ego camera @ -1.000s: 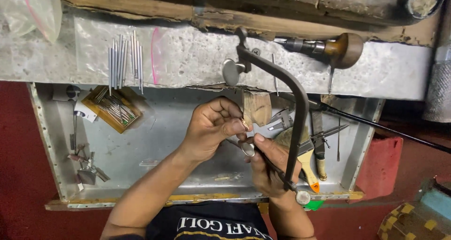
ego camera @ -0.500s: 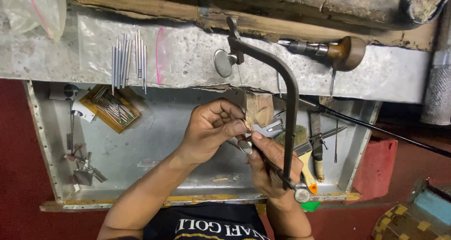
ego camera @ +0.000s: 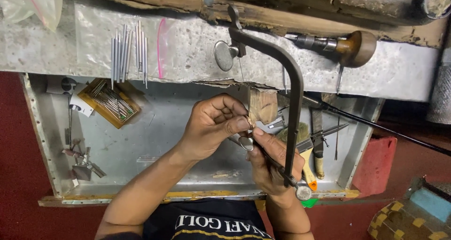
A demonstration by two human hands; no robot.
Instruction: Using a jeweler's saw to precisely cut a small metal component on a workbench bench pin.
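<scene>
A: We begin with the largest item. What bounds the work area?

B: We see the metal-covered bench top (ego camera: 197, 47) across the upper frame, its front edge ragged above the open metal drawer (ego camera: 155, 141). The drawer's raised rim closes it on the left, right and near sides. Its floor between the left forearm and the wooden tray of thin rods (ego camera: 109, 104) is bare, which gives open room on the left. On the right, brushes and hand tools crowd the space up to the drawer wall.

A: And the saw?

B: We note the saw frame (ego camera: 293, 104) standing nearly upright, its top clamp over the bench edge and its lower end near the drawer's front rim. The thin blade runs down from the top clamp just left of the wooden peg (ego camera: 263, 106), which juts from the bench edge.

A: State of the hands?

B: The right hand (ego camera: 272, 162) is closed around the saw handle below the peg. The left hand (ego camera: 211, 127) has thumb and fingertips pinched together on a small metal piece (ego camera: 250, 121), pressed against the peg's left edge, touching it.

A: Smaller items?

B: We see loose steel rods (ego camera: 129, 52) on the bench top at left, well apart from both hands, and a wooden-handled tool (ego camera: 347, 47) at upper right.
</scene>
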